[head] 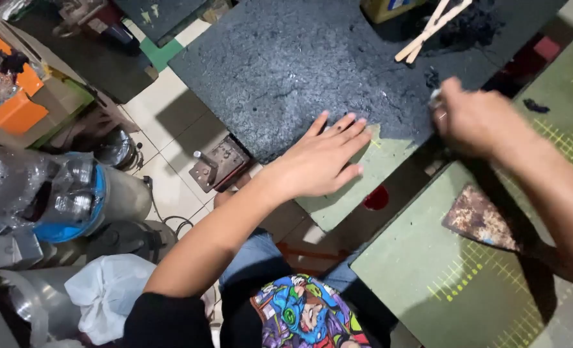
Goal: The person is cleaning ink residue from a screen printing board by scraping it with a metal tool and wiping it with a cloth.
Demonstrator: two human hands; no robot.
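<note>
the left hand [322,158] lies flat, palm down, fingers stretched out and held close together, pointing up and to the right; the thumb is tucked along the lower side. its fingertips reach toward the near edge of the work table [396,161]. the bare left forearm runs down and to the left from the wrist to a bent elbow, where a dark sleeve begins. the right hand [473,119] is blurred, curled into a loose fist with knuckles up, near the table's right corner; what its fingers close on cannot be told. the bare right forearm leads off to the lower right edge.
</note>
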